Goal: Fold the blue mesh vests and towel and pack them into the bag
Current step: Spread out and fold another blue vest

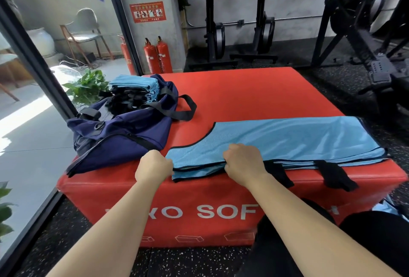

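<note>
Fingers [166,162] of the left hand [153,166] and right hand [243,161] curl tight on the near hem of the blue mesh vest [287,137], whose length stretches rightward from them across the red box [243,95]; the open bag [124,130] lies beyond and left, nearer the left hand.

bag [124,130] left of vest [287,139], on box [254,95]

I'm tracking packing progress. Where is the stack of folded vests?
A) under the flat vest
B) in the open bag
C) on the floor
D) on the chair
B: the folded vests sit stacked in the open bag, left of the flat vest on the red box.
</note>
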